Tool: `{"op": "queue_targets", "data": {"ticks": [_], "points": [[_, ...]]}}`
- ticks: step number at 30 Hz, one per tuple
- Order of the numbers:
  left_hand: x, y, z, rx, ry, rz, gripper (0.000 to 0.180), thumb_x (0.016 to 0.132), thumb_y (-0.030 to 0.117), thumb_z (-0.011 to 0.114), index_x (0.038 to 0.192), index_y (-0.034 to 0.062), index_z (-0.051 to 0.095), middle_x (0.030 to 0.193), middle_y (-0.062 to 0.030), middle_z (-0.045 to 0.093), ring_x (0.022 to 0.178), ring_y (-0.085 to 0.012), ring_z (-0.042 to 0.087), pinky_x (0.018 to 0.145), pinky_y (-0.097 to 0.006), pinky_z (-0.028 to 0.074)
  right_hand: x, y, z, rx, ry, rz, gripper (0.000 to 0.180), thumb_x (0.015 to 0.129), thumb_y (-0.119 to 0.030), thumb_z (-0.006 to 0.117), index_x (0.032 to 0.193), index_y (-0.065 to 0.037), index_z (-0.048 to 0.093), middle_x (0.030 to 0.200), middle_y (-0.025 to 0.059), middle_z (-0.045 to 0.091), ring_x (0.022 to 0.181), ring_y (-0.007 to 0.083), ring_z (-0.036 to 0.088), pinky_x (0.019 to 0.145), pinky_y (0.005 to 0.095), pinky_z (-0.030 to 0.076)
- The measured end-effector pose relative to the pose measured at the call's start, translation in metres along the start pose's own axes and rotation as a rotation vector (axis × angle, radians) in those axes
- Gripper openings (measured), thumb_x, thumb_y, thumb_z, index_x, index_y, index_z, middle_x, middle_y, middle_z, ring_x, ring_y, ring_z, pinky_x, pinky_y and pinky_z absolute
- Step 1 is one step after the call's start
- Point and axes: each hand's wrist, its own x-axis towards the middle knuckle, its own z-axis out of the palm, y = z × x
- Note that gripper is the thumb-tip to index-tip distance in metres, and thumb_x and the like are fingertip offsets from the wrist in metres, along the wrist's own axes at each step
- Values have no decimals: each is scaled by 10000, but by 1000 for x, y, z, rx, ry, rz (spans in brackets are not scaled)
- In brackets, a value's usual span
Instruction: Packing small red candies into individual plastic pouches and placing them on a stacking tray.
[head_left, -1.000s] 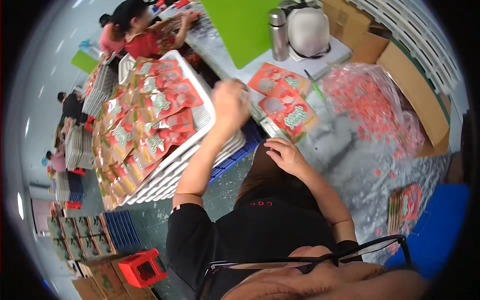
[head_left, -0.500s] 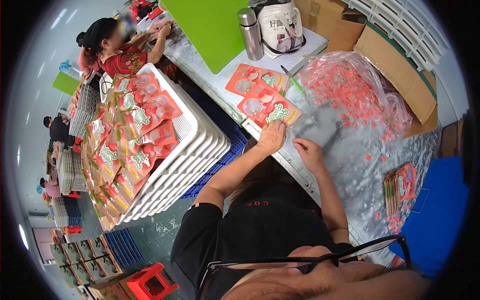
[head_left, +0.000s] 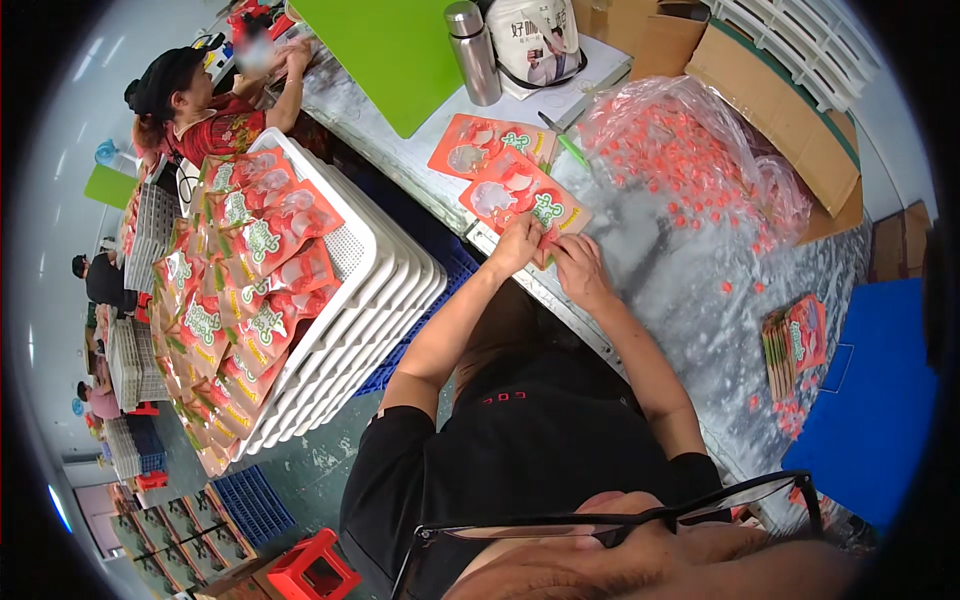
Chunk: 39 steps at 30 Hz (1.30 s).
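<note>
Right of the stacked white trays (head_left: 398, 285), your left hand (head_left: 518, 243) bends over the near end of the red pouch (head_left: 518, 192) on the table (head_left: 665, 325), your right hand (head_left: 582, 270) touching that end just beside it. I cannot tell whether either hand pinches the pouch; light, even fingertip pressure should suit it best, avoiding creases.

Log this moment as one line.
left hand: at near red pouch; right hand: at same pouch; far pouch: partly underneath; white trays: at left
</note>
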Motion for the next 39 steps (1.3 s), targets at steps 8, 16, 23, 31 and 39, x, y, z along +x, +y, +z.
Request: {"op": "queue_targets", "data": {"ticks": [8,16,23,31,39], "points": [[-11,11,28,820,-9,370,628,859,448,789,1242,19,537,1214,-217,594,1092,-425,621,887,-533,510,-7,25,13,672,233,553,291,921,46,613,1204,-6,658,1157,125,717,1089,225,704,922,340,559],[1,-5,23,642,63,459,138,920,142,654,981,19,642,966,-177,680,926,-380,664,797,-517,523,-2,5,-1,232,331,263,298,876,4,661,1169,-37,702,1212,105,699,1132,284,654,1024,431,498],[14,-5,7,23,-98,28,219,894,76,802,759,37,634,706,10,586,663,-91,510,606,-298,420,2,-12,-22,-163,252,79,372,771,-31,675,1143,-24,700,1150,99,674,1173,295,603,1045,469,454],[2,17,19,-203,93,177,167,922,41,750,802,29,634,867,-26,617,799,-123,564,732,-290,464,17,-15,-34,33,-15,4,317,799,-118,716,1087,12,694,1076,136,665,1103,314,637,1053,449,480],[-32,107,23,184,52,470,176,902,13,710,797,-16,572,1154,-193,686,1093,-352,632,960,-431,486,38,-11,-44,393,-367,49,457,911,-248,691,1273,24,623,1224,209,694,1213,331,639,1038,433,491]]}}
